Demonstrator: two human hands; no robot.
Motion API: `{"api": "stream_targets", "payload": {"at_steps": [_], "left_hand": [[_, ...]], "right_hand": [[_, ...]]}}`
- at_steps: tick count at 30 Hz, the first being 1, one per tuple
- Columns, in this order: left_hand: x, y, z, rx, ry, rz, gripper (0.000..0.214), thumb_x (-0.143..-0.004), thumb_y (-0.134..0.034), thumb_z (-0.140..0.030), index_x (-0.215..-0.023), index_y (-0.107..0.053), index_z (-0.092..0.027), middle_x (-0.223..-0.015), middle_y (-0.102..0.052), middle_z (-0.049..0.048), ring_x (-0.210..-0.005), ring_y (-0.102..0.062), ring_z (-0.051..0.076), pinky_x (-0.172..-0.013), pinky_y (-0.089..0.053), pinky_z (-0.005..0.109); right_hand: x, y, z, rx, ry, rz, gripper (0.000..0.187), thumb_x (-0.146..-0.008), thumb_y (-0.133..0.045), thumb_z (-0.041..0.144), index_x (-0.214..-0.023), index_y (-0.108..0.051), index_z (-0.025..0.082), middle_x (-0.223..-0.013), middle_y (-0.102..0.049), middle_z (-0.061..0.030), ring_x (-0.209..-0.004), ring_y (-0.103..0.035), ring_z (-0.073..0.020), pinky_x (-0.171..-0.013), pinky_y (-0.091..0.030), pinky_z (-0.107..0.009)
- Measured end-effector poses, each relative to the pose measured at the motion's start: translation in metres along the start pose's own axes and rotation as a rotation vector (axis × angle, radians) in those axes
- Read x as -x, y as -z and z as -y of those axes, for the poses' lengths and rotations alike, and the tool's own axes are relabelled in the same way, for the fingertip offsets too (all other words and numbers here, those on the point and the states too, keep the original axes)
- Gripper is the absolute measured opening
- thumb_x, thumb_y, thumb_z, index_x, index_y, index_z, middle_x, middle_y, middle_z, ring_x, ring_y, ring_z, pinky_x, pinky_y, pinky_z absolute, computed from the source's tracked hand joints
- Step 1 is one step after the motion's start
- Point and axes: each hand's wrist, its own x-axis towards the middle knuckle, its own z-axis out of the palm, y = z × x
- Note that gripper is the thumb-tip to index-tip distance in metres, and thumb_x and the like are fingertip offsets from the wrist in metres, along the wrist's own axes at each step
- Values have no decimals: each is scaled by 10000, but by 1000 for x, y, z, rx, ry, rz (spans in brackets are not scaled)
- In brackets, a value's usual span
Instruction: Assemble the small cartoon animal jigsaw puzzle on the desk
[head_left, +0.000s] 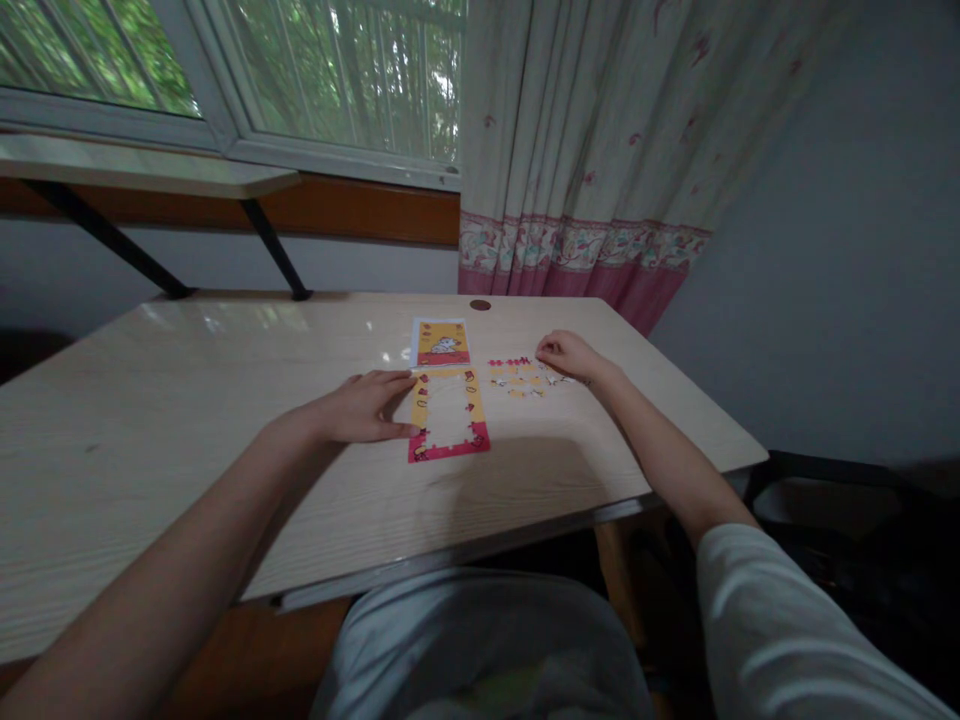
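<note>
A puzzle frame (pixel 476 408) with a yellow upper part and red lower edge lies on the desk, its middle showing bare desktop. My left hand (pixel 365 405) rests with fingers apart on the frame's left border. Right of the frame, several small jigsaw pieces (pixel 517 378) in red, yellow and white lie in loose rows. At the far end of the red row is my right hand (pixel 564 353), its fingers pinched together at the desktop; whatever is between the fingertips is too small to make out. Beyond the frame lies a picture card (pixel 442 343) with a white animal drawn on it.
The pale wooden desk (pixel 225 400) has a round brown cable cover (pixel 480 305) at its back edge. A raised shelf (pixel 150 170) on black supports stands at the back left. A curtain (pixel 577 150) hangs behind the desk, and a dark chair (pixel 832 470) stands at the right.
</note>
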Motion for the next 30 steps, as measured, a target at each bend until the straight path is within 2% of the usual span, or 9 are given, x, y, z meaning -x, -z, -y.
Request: {"api": "stream_targets", "payload": {"at_steps": [3,7,9,14,17,26,30], "left_hand": [[0,0,1,-5,-6,1,1031,-728,-421,-827,-1459,-378,-101,-1507,-375,235,-1378,-365,391,-1086,-340,522],[1,1,-1,-2,-11,4,1041,-724,-416,-834,-1458,-378,-96,-1507,-377,233,-1375,-366,397,-1086,-336,535],[1,2,-2,5,-11,-3,1045,-714,-411,-844,-1459,-385,-111,-1508,-384,218,-1370,-372,401,-1086,-341,529],[1,3,-4,15,-3,-13,1062,-702,-418,-851,-1455,-391,-103,-1506,-385,223,-1367,-376,405,-1088,-343,525],[1,3,-3,14,-10,-17,1043,-711,-428,-839,-1443,-404,-96,-1499,-390,232,-1362,-384,405,-1088,-342,531],[-1,1,-1,11,-12,-36,963,-724,-478,-787,-1418,-443,-120,-1488,-414,219,-1351,-404,399,-1062,-377,516],[0,1,-2,16,-8,-35,960,-720,-483,-788,-1422,-443,-135,-1490,-415,213,-1348,-405,402,-1053,-381,525]], "right_hand": [[-1,-1,7,-85,103,67,280,-888,-528,319,-955,-755,169,-871,-688,-67,-814,-578,-163,-759,-420,-267],[-1,2,13,-97,134,79,304,-884,-524,328,-967,-762,159,-856,-678,-74,-794,-571,-162,-753,-421,-274],[1,6,17,-118,116,96,290,-861,-550,328,-958,-758,150,-850,-673,-73,-768,-565,-153,-726,-419,-264],[6,15,24,-210,11,301,273,-749,-671,370,-884,-727,140,-709,-634,-20,-616,-521,-112,-582,-370,-227],[7,18,26,-200,-36,367,272,-697,-713,360,-862,-709,144,-678,-610,4,-576,-496,-94,-550,-337,-220],[7,16,27,-259,-132,428,239,-675,-667,310,-841,-674,139,-642,-574,25,-539,-469,-86,-541,-327,-229],[7,14,27,-267,-117,430,226,-665,-641,271,-846,-662,137,-645,-562,25,-551,-462,-90,-547,-332,-231]]}}
